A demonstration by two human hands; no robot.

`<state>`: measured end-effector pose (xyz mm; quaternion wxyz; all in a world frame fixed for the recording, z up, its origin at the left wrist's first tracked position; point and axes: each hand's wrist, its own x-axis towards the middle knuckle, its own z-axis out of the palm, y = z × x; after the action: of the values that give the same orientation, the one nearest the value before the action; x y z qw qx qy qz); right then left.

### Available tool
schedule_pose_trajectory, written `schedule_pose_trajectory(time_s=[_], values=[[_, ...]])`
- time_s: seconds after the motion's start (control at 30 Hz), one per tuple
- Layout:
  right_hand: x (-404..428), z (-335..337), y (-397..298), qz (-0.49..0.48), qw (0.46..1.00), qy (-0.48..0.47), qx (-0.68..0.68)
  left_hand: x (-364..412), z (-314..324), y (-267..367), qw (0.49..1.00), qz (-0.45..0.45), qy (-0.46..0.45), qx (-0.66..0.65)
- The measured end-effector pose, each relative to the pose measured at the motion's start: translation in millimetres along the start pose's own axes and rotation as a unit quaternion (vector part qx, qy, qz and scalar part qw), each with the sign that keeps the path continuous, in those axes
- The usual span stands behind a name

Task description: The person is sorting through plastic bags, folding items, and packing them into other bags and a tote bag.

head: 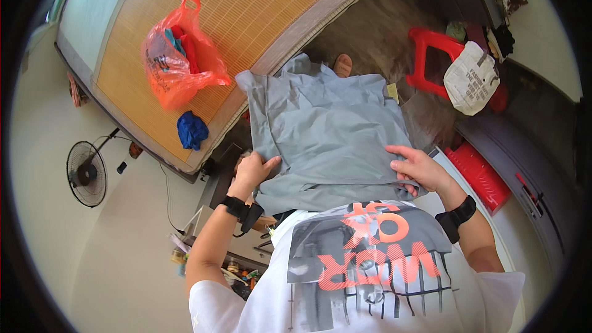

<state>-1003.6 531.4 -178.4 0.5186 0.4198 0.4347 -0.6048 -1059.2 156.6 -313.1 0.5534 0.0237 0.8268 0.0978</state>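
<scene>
A grey cloth (328, 125), wrinkled and with stitched seams, spreads out in front of my body, its near edge against my white shirt. My left hand (252, 171) grips its left edge, thumb on top and the fingers hidden behind. At the right edge, my right hand (416, 169) has the fabric between its thumb and fingers, the index finger lying extended over it. Both wrists wear black straps. Part of a slipper (342, 65) shows past the far edge of the cloth.
On the bed's woven mat (240, 14) at the left lie a red plastic bag (185, 60) with cloth inside and a crumpled blue cloth (192, 130). A red stool (418, 62) with a white bag (471, 78) stands at right. A fan (86, 173) is far left.
</scene>
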Motion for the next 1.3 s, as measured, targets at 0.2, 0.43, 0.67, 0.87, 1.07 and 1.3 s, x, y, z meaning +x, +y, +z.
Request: schedule_pose_trajectory(time_s=[0.2,0.43,0.67,0.87,1.07,1.3], values=[[-13,-10,-7,-0.043,0.99,0.014,-0.137,22,56,-33,0.944,-0.072,-0.011,-0.323],[-34,-50,-17,-0.177,0.913,-0.02,-0.366,21,4,-6,0.772,-0.089,0.127,-0.617],[-32,-86,-31,-0.363,0.758,0.052,-0.539,36,-106,89,0.672,0.031,0.004,-0.74],[-43,-101,-48,-0.339,0.775,0.008,-0.533,19,-162,175,0.597,0.187,0.015,-0.78],[-52,-106,-46,-0.442,0.883,-0.153,-0.049,58,-196,214,0.576,0.266,0.048,-0.771],[-16,-108,-92,-0.604,0.704,0.238,-0.288,7,-222,264,0.625,0.281,0.067,-0.725]])
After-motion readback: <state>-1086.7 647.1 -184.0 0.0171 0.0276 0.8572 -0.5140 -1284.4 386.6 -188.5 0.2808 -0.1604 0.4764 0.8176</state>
